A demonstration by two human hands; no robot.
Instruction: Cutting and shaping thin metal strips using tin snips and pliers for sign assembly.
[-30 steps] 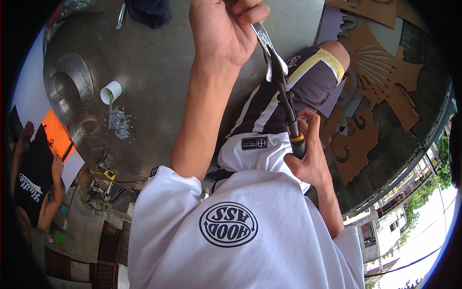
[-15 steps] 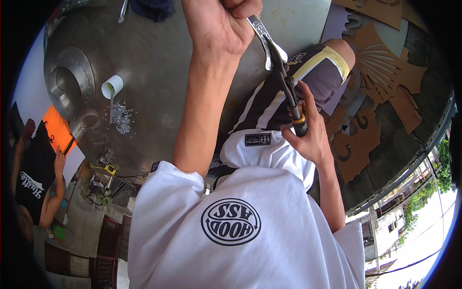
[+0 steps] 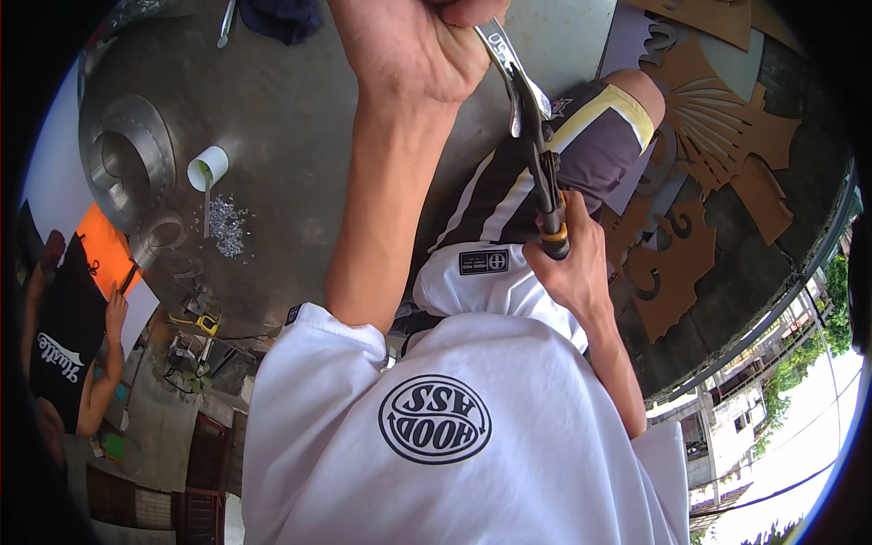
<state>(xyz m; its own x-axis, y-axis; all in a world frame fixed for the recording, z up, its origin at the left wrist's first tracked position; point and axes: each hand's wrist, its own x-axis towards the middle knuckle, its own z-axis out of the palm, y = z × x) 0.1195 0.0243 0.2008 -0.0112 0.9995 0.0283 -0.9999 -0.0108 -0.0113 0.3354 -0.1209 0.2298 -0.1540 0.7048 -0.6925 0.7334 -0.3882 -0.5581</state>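
Note:
My left hand [image 3: 422, 50], at the top of the view, is closed on a narrow shiny metal piece [image 3: 500, 54] with marks on it. The jaws of black hand snips [image 3: 540, 136] meet the lower part of that piece. My right hand [image 3: 577, 263] is closed round the orange-and-black handle of the snips, over my lap and beside my right thigh. To the left on the grey metal surface [image 3: 300, 136] are a white cup [image 3: 204, 173] with a thin stick in it, a pile of small silvery bits [image 3: 227, 232] and curved metal strips [image 3: 145, 136].
Brown cut-out boards [image 3: 690, 109] are piled on the right, by a curved edge. A dark cloth [image 3: 282, 16] lies at the top. A co-worker in a black top [image 3: 68, 327] handles an orange sheet [image 3: 104, 245] at the left. A yellow tape measure [image 3: 204, 322] sits below the metal strips.
My right hand's fingers, stretched up along the handle half a second ago, are now curled tighter round it. The snips and my left hand have shifted slightly.

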